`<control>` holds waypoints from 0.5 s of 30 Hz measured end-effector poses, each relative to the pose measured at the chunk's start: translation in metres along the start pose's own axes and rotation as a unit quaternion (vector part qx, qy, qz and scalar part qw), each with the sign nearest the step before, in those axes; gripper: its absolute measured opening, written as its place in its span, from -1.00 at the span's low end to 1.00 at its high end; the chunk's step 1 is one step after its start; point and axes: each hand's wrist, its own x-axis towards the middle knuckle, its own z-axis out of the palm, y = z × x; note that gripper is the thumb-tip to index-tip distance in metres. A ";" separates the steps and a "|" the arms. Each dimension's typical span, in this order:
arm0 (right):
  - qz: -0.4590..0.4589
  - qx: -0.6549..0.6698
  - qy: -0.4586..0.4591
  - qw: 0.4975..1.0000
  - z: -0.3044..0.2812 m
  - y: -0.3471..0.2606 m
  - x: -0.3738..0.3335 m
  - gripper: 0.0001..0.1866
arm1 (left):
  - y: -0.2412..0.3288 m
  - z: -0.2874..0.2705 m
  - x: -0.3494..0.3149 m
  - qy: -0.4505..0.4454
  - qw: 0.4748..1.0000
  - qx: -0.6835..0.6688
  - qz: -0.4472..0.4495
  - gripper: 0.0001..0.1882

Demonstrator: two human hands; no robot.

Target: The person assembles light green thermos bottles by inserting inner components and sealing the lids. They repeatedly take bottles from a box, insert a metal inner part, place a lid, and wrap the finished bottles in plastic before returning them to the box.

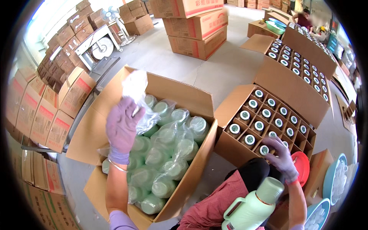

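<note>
My left hand (pixel 123 124), in a purple glove, is raised above the left carton (pixel 205 165) with its fingers closed on a crumpled clear plastic bag (pixel 135 85). Below it, the carton holds many pale green rounded vessels (pixel 163 157) wrapped in clear plastic. My right hand (pixel 281 156), also gloved, hovers at the near side of a partitioned carton (pixel 241 153). Its fingers are apart beside a white-rimmed, green-centred cap (pixel 264 150); I cannot tell whether they touch it. A mint-green thermos flask (pixel 251 209) with a handle leans upright at my lap.
A red round lid or dish (pixel 301 168) lies by my right wrist. Blue basins (pixel 334 180) with clear pieces stand at the right. More partitioned cartons (pixel 297 65) extend behind. Stacked boxes (pixel 199 30), a fan (pixel 111 15) and another person (pixel 303 19) are farther off.
</note>
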 end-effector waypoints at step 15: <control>0.079 0.395 0.197 0.894 0.016 0.006 0.044 -0.65 | -0.163 0.224 0.058 -0.153 0.870 0.467 0.041 -0.30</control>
